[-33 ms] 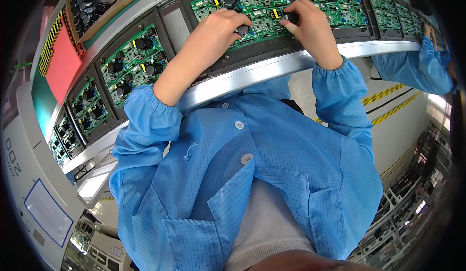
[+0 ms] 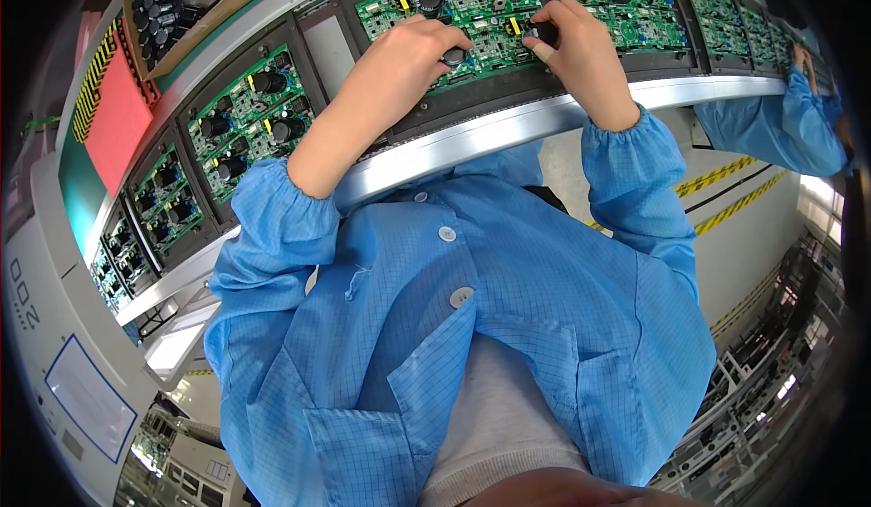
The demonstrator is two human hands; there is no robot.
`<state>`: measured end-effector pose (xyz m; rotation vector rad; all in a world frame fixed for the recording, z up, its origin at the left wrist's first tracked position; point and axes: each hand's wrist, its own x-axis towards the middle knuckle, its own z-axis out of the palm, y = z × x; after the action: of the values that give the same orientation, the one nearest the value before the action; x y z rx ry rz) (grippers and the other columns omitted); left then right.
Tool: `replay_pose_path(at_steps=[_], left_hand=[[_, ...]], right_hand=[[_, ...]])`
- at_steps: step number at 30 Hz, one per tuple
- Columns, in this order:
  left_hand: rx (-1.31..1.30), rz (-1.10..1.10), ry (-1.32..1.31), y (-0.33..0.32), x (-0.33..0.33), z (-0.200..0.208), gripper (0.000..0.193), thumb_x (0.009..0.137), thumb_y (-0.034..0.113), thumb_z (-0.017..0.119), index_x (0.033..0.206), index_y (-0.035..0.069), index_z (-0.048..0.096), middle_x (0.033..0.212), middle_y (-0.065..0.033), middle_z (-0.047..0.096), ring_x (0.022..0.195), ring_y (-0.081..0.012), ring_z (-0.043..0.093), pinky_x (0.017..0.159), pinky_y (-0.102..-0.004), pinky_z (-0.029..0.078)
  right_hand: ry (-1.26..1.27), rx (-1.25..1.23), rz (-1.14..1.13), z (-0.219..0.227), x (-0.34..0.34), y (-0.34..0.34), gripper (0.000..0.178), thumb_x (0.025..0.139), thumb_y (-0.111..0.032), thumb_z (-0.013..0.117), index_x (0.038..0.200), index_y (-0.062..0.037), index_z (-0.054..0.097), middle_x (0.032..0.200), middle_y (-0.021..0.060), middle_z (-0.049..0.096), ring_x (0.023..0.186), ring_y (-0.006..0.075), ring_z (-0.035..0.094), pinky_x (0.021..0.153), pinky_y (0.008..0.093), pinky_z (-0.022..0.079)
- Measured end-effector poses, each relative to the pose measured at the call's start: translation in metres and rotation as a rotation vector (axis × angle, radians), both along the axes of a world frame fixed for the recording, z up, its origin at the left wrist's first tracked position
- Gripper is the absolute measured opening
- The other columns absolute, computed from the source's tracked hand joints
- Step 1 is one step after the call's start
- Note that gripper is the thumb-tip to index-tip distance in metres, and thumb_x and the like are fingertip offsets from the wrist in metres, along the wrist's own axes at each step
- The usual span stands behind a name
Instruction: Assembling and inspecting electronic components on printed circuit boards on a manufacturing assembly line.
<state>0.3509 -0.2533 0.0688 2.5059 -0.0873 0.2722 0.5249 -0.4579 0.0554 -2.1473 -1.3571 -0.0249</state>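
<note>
Capacitors, black and cylindrical, sit under both my sets of fingers on the green circuit board in the carrier directly ahead. My left hand pinches one capacitor near the board's front edge, fingertips clamped on it; my right hand grips another capacitor just beside it. Outward, more populated boards line the conveyor rail. I judge that a tilted part could bend its leads or miss the holes if I press unevenly.
</note>
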Motion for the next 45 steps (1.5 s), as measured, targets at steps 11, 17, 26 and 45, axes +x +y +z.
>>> replay_pose_path(at_steps=[11,17,26,45], left_hand=[[-0.089,0.135,-0.212,0.014,-0.017,-0.006,0.026,0.09,0.015,0.073,0.115,0.009,0.071,0.11,-0.0082,0.07,0.105,-0.0306,0.063,0.096,-0.0424,0.05],[-0.132,0.224,-0.303,0.016,-0.02,-0.003,0.019,0.088,0.006,0.073,0.107,0.009,0.073,0.103,-0.0067,0.071,0.099,-0.0279,0.064,0.091,-0.04,0.052],[-0.136,0.218,-0.303,0.017,-0.019,-0.004,0.016,0.091,0.009,0.07,0.107,0.011,0.073,0.101,-0.0046,0.069,0.098,-0.026,0.064,0.091,-0.0394,0.051],[-0.163,0.201,-0.221,0.008,-0.012,0.004,0.022,0.087,0.0,0.071,0.107,0.008,0.074,0.102,-0.0071,0.071,0.096,-0.0279,0.065,0.085,-0.0392,0.053]], right_hand=[[0.092,0.22,-0.09,0.114,0.079,0.078,0.023,0.083,-0.007,0.076,0.105,-0.0006,0.072,0.088,0.0153,0.068,0.077,0.0282,0.068,0.071,0.0364,0.054],[-0.425,0.021,-0.014,0.05,0.224,0.161,0.02,0.085,-0.015,0.074,0.101,-0.0034,0.073,0.093,0.0199,0.072,0.092,0.0375,0.07,0.083,0.0441,0.056],[-0.445,-0.114,-0.003,0.056,0.262,0.184,0.014,0.076,-0.012,0.079,0.085,-0.0019,0.076,0.083,0.0226,0.07,0.085,0.0404,0.07,0.077,0.0459,0.055],[0.101,-0.011,-0.34,0.022,0.119,-0.068,0.013,0.089,-0.01,0.078,0.102,-0.0065,0.078,0.093,-0.0012,0.076,0.065,0.0077,0.049,0.058,0.0239,0.042]])
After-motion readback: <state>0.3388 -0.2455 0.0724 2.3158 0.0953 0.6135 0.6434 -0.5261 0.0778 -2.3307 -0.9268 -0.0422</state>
